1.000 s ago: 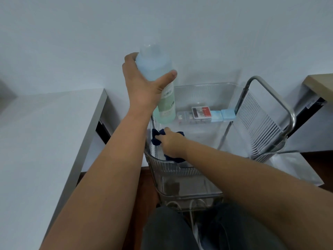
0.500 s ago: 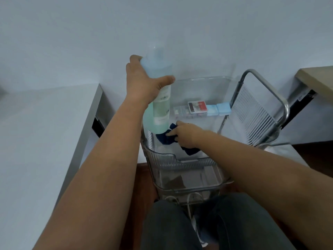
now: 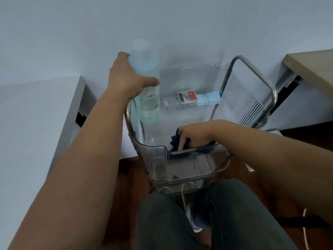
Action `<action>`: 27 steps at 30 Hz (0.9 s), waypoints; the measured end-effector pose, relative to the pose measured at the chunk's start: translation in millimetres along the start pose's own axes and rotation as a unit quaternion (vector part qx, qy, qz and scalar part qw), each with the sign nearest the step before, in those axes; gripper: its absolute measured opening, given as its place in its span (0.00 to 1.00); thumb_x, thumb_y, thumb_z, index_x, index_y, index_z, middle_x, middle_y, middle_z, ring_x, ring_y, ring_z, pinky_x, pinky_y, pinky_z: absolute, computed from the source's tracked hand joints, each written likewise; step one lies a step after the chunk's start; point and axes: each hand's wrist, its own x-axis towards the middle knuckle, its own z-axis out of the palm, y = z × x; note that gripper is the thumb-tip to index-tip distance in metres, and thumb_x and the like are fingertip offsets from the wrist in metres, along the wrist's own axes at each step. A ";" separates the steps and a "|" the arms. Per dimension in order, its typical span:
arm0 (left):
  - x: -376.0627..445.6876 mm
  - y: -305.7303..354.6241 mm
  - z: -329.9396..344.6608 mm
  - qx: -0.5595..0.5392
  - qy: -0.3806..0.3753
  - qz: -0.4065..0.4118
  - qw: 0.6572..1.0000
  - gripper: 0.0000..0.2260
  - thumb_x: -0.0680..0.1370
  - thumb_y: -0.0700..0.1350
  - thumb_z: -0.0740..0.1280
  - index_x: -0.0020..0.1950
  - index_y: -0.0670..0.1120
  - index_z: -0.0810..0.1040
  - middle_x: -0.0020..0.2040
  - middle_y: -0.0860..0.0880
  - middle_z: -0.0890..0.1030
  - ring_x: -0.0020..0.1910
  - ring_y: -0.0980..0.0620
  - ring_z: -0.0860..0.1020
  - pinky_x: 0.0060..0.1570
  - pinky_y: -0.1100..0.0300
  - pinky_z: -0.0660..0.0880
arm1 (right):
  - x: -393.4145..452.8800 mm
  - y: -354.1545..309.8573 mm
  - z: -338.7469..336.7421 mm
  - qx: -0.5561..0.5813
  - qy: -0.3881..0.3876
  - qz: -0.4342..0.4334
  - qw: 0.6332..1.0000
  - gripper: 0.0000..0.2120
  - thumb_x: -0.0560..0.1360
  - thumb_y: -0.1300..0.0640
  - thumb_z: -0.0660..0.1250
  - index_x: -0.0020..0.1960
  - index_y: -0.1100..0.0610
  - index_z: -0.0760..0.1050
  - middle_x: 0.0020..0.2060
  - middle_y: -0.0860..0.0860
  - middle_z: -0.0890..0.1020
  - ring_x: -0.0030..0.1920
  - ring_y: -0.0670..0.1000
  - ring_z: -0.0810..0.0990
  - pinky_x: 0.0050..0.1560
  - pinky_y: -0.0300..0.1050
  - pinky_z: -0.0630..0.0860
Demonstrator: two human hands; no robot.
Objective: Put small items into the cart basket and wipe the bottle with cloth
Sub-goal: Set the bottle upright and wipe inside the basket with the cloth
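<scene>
Left of centre, my left hand [image 3: 128,79] is wrapped around the upper half of the bottle [image 3: 148,91], smooth, liquid-heavy plastic that I judge best gripped mid-body, while lower right of centre my right hand [image 3: 193,135] pinches the soft dark cloth [image 3: 175,140] inside the cart basket [image 3: 153,150].

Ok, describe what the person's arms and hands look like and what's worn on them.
Both forearms are bare right up to the frame edge: no sleeves in view. The left hand and right hand wear no gloves, and no rings, watch or wristband show. Dark grey trousers cover the legs below.
</scene>
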 end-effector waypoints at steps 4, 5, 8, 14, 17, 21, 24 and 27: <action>-9.3 -6.0 0.0 0.045 0.020 -0.035 0.998 0.44 0.56 0.63 0.78 0.67 0.50 0.70 0.55 0.53 0.71 0.66 0.43 0.66 0.63 0.49 0.69 | -21.2 22.1 -5.3 -0.022 -0.005 0.099 0.995 0.23 0.72 0.69 0.65 0.53 0.43 0.83 0.55 0.51 0.80 0.49 0.55 0.77 0.56 0.49 0.77; -11.5 -6.2 -0.6 0.059 0.026 -0.038 0.997 0.43 0.56 0.65 0.77 0.67 0.51 0.70 0.52 0.54 0.69 0.66 0.42 0.65 0.63 0.48 0.69 | -21.4 21.1 -3.6 -0.026 0.011 0.099 0.995 0.24 0.71 0.69 0.65 0.53 0.42 0.83 0.54 0.50 0.80 0.48 0.53 0.77 0.53 0.47 0.77; -13.8 -3.5 -1.6 0.087 0.032 -0.036 0.995 0.43 0.56 0.67 0.76 0.66 0.50 0.71 0.51 0.53 0.67 0.67 0.40 0.64 0.61 0.47 0.68 | -13.5 13.4 4.2 -0.022 0.080 0.059 0.995 0.22 0.73 0.65 0.66 0.56 0.41 0.81 0.55 0.49 0.81 0.46 0.50 0.75 0.48 0.42 0.71; -17.0 1.9 -1.6 0.142 0.041 -0.025 0.989 0.41 0.57 0.70 0.75 0.64 0.51 0.72 0.49 0.52 0.69 0.66 0.40 0.64 0.57 0.48 0.67 | 25.0 7.0 4.2 0.016 0.201 0.103 0.974 0.17 0.79 0.55 0.63 0.65 0.41 0.75 0.59 0.54 0.75 0.50 0.54 0.75 0.48 0.45 0.69; -17.2 2.4 -1.4 0.173 0.044 -0.018 0.984 0.41 0.56 0.72 0.73 0.61 0.49 0.72 0.48 0.52 0.71 0.64 0.41 0.65 0.52 0.49 0.64 | 37.7 13.9 -2.5 0.079 0.219 0.196 0.953 0.17 0.78 0.52 0.64 0.66 0.45 0.75 0.58 0.54 0.77 0.53 0.58 0.78 0.55 0.50 0.75; -15.1 1.4 -0.7 0.166 0.036 -0.026 0.985 0.42 0.56 0.73 0.73 0.61 0.49 0.71 0.52 0.51 0.74 0.64 0.40 0.65 0.55 0.48 0.66 | 14.3 48.2 2.3 0.118 0.261 0.407 0.867 0.13 0.76 0.54 0.65 0.59 0.57 0.76 0.50 0.55 0.79 0.49 0.57 0.79 0.48 0.50 0.76; -12.5 -0.2 0.2 0.154 0.024 -0.037 0.987 0.44 0.56 0.73 0.74 0.64 0.49 0.70 0.60 0.49 0.75 0.66 0.40 0.64 0.58 0.44 0.67 | -1.4 65.0 2.4 0.107 0.225 0.460 0.852 0.16 0.75 0.59 0.60 0.62 0.57 0.72 0.52 0.57 0.78 0.51 0.58 0.77 0.45 0.51 0.77; -10.4 -2.8 0.5 0.146 0.017 -0.045 0.988 0.45 0.57 0.73 0.74 0.67 0.50 0.70 0.63 0.47 0.74 0.66 0.39 0.64 0.61 0.40 0.67 | 1.3 61.3 3.3 0.047 0.190 0.461 0.865 0.19 0.76 0.59 0.59 0.67 0.58 0.69 0.57 0.57 0.77 0.57 0.58 0.76 0.46 0.52 0.74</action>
